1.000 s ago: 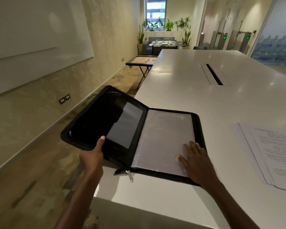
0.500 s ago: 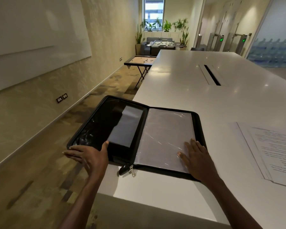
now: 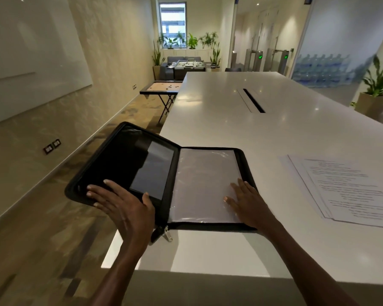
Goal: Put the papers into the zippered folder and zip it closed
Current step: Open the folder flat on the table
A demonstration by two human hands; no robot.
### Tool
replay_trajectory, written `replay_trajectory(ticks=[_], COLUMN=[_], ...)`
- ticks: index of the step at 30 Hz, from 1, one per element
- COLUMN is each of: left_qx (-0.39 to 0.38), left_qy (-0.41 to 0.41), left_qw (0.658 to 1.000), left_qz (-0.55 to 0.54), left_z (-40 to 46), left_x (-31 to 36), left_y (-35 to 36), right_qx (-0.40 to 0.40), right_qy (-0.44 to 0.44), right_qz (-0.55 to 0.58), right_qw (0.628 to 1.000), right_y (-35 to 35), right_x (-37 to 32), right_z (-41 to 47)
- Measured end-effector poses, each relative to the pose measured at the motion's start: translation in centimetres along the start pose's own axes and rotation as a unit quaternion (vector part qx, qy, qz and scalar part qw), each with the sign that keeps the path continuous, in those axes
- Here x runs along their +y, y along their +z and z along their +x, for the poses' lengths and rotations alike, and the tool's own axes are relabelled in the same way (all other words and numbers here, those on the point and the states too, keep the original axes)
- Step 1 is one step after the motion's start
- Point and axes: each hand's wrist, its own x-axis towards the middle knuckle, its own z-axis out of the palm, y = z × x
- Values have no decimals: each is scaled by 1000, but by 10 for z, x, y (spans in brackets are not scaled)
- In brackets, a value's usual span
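A black zippered folder (image 3: 122, 160) lies open at the near left corner of the white table (image 3: 241, 120). Its left half juts out past the table's edge. Its right half shows a clear plastic sleeve (image 3: 203, 173). My left hand (image 3: 122, 206) lies flat with spread fingers on the left half's near edge, thumb by a grey inner pocket (image 3: 153, 168). My right hand (image 3: 245, 202) presses flat on the sleeve's near right part. The zip pull (image 3: 167, 234) hangs at the spine's near end. A stack of printed papers (image 3: 349, 191) lies on the table to the right, apart from both hands.
A slot (image 3: 253, 103) with a grey flap runs along the table's middle. Left of the table the floor drops away, with a small game table (image 3: 161, 87) further back. A potted plant (image 3: 376, 87) stands at the far right.
The folder's left half has come down from a raised tilt to nearly flat. My left hand shifted from gripping its edge to lying spread on top. My right hand stayed put.
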Motion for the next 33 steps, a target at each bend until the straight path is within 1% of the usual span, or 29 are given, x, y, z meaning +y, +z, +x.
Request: replay_trajectory(ticks=[4, 8, 11, 14, 18, 23, 28, 31, 33], left_qx=[-29, -73, -116, -172, -209, -258, -283, -315, -340], left_qy=[46, 70, 104, 119, 106, 99, 99, 71, 52], left_qw=[998, 989, 975, 954, 936, 918, 903, 891, 883], left_qz=[-29, -107, -158, -215, -263, -286, -309, -319, -319], left_z=[-9, -20, -30, -39, -49, -64, -85, -103, -117], left_x=[20, 39, 55, 74, 104, 139, 192, 231, 258], left_y=[-1, 1, 4, 9, 13, 24, 43, 61, 75], right_qx=[17, 40, 63, 81, 101, 118, 136, 142, 153], right_qy=[13, 17, 18, 24, 34, 42, 58, 69, 87], right_qz=[41, 67, 88, 103, 127, 142, 149, 156, 142], right_qw=[999, 997, 994, 991, 986, 982, 978, 975, 974], right_y=[-9, -16, -23, -31, -45, -64, -87, -101, -111], right_x=[-4, -8, -8, -4, 8, 37, 83, 118, 145], right_z=[-5, -15, -27, -38, -52, -61, -62, -61, -59])
